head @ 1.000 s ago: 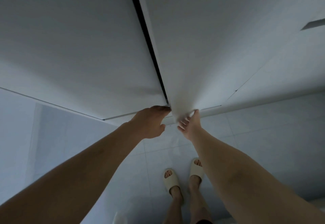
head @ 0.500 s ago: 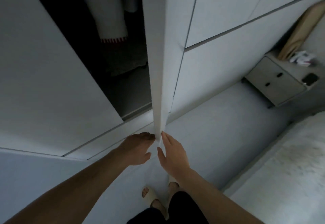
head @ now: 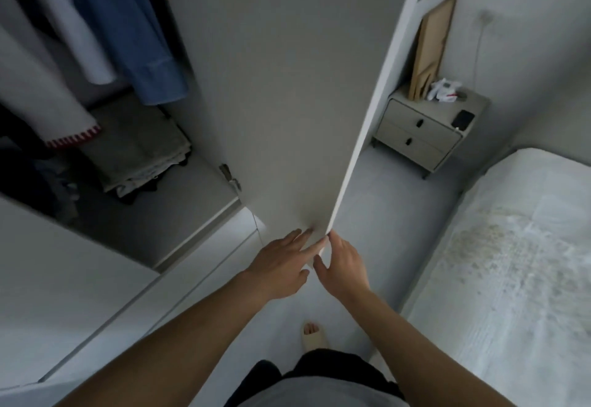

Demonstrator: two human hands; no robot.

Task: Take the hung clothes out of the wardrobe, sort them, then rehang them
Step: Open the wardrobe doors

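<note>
Clothes (head: 105, 32): hang in the open wardrobe at far left, a pale garment, a white one with a red-striped hem and a blue shirt; none is out yet.
Folded pile (head: 140, 157): lies on the wardrobe floor under the hanging clothes, near the hinge.
Door (head: 287, 86): stands swung out toward the person, its thin edge running down to the two hands.
Left hand (head: 281, 266): arm stretched forward and low, palm down; the fingers are straight and a little apart, their tips lying flat on the door's inner face at the bottom corner.
Right hand (head: 343, 266): arm reaches in from the right; fingers extended and close together, tips touching the door's edge, thumb held apart below. It pinches nothing that I can see.
Nightstand (head: 425, 131): stands behind the door, to its right, with a phone and small things on top.
Bed (head: 511, 262): fills the right side, near the person's leg.
Risk, door: pushed further, it could swing into the nightstand, since only fingertips steady it and neither hand has a real hold.
Risk, fingers: the tips sit at the bottom corner and could slip off the thin edge.
Risk, clothes: reaching in low could drag the pile out with the hems.
</note>
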